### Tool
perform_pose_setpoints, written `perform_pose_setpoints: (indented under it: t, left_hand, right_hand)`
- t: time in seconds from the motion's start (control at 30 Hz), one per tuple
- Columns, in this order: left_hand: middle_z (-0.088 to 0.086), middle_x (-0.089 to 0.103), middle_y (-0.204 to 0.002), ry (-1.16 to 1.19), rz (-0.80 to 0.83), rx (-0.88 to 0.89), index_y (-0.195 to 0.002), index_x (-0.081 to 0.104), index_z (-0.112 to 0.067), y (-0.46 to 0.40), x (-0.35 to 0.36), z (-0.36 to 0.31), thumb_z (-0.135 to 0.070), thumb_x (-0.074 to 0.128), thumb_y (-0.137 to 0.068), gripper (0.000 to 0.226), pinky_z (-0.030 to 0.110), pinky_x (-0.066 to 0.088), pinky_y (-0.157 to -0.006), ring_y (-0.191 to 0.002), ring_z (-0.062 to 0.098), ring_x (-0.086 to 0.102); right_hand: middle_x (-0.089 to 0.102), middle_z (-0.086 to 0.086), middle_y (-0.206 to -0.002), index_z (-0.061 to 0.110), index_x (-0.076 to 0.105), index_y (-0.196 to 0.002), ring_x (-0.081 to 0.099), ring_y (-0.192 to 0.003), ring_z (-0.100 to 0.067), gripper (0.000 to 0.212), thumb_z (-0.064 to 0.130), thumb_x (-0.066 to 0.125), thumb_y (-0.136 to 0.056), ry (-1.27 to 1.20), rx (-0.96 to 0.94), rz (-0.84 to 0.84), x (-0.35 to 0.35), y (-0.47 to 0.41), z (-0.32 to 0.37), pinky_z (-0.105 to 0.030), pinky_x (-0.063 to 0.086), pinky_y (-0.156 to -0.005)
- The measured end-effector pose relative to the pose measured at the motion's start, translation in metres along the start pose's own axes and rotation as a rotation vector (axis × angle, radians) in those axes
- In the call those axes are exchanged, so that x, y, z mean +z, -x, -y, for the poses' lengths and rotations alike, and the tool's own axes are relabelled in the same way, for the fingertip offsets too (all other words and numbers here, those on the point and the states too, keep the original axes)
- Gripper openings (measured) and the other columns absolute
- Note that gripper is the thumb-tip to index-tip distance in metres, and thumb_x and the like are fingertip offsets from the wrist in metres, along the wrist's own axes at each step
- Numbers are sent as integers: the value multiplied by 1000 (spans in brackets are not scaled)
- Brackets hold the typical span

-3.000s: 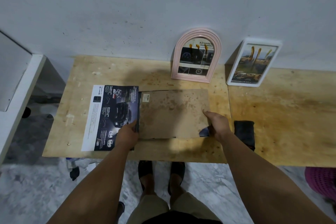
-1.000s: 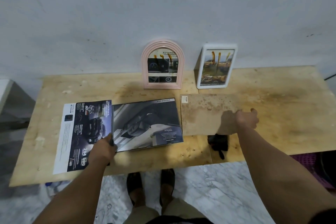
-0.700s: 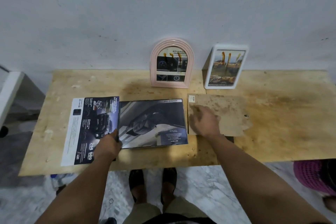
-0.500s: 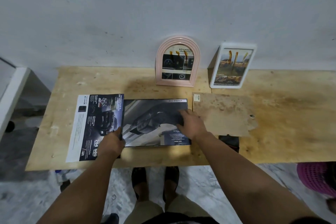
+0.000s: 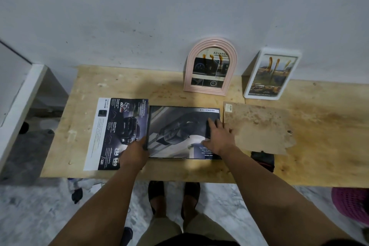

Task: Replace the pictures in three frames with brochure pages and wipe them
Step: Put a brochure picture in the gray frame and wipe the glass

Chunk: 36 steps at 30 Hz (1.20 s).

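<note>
A flat black frame [image 5: 179, 132] lies on the wooden table [image 5: 139, 86] with a dark car brochure page showing in it. My left hand [image 5: 134, 153] grips the frame's left edge. My right hand [image 5: 218, 139] rests on the page's right side, fingers spread flat. The frame's brown backing board [image 5: 257, 128] lies to its right. A brochure page [image 5: 117, 132] sits flat to the left of the frame. A pink arched frame [image 5: 210, 68] and a white rectangular frame [image 5: 271, 75] lean upright against the wall, each holding a brochure picture.
A black cloth [image 5: 262, 159] pokes out from under the backing board at the table's front edge. A white cabinet [image 5: 18, 102] stands at the left. A purple basket [image 5: 351, 204] sits on the floor at the right. My feet are under the table edge.
My right hand slid the backing board off the frame to the right, let it go, and came back onto the brochure page in the frame. My left hand stayed at the frame's left edge.
</note>
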State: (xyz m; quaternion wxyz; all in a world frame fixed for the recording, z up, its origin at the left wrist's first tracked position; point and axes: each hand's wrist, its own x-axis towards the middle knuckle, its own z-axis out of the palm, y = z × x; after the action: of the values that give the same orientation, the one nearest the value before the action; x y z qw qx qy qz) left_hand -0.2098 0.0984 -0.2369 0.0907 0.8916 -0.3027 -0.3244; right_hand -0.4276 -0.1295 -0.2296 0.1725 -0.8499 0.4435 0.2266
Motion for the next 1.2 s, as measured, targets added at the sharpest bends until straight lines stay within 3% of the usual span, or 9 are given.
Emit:
perform_pose_setpoints:
  t: [0.23, 0.63, 0.83, 1.0, 1.1, 1.2]
  left_hand:
    - [12, 67, -109, -1, 15, 21, -143, 47, -37, -3, 1, 2, -15, 54, -89, 59, 42, 57, -77, -93, 34, 66]
    - [10, 67, -106, -5, -7, 29, -144, 45, -38, -6, 6, 6, -13, 54, -87, 63, 38, 54, -73, -92, 31, 66]
    - [8, 68, -108, -3, -5, 44, -137, 51, -36, -8, 7, 7, -33, 62, -91, 47, 41, 56, -79, -99, 31, 66]
    - [7, 68, -109, -32, 2, 39, -135, 51, -36, -8, 9, 8, -34, 65, -90, 47, 39, 54, -80, -101, 30, 65]
    - [8, 68, -108, -42, 11, 44, -133, 51, -32, -9, 9, 8, -33, 64, -90, 45, 40, 54, -80, -100, 31, 66]
    - [10, 67, -107, -30, 2, 60, -133, 51, -28, -7, 9, 6, -32, 64, -92, 44, 41, 54, -79, -99, 31, 65]
  right_hand:
    - [40, -8, -155, 31, 11, -162, 35, -141, -34, 96, 50, 69, -87, -107, 54, -92, 0, 2, 2, -57, 30, -110]
    - [31, -4, -162, 29, 9, -162, 30, -145, -33, 98, 52, 69, -88, -100, 102, -107, 10, 1, 11, -56, 28, -110]
    - [32, -6, -161, 28, 13, -161, 30, -146, -32, 94, 47, 70, -88, -101, 127, -137, 17, 1, 13, -58, 24, -112]
    - [41, -4, -150, 31, 18, -160, 36, -139, -29, 90, 40, 70, -87, -116, 102, -241, 21, 7, 16, -54, 26, -112]
    - [42, -2, -145, 33, 25, -157, 48, -129, -27, 86, 28, 72, -85, -284, 31, -309, 19, 13, 15, -49, 33, -110]
    - [39, -1, -145, 30, 31, -156, 55, -117, -20, 84, 14, 74, -86, -724, 39, -349, 8, 19, 11, -38, 47, -108]
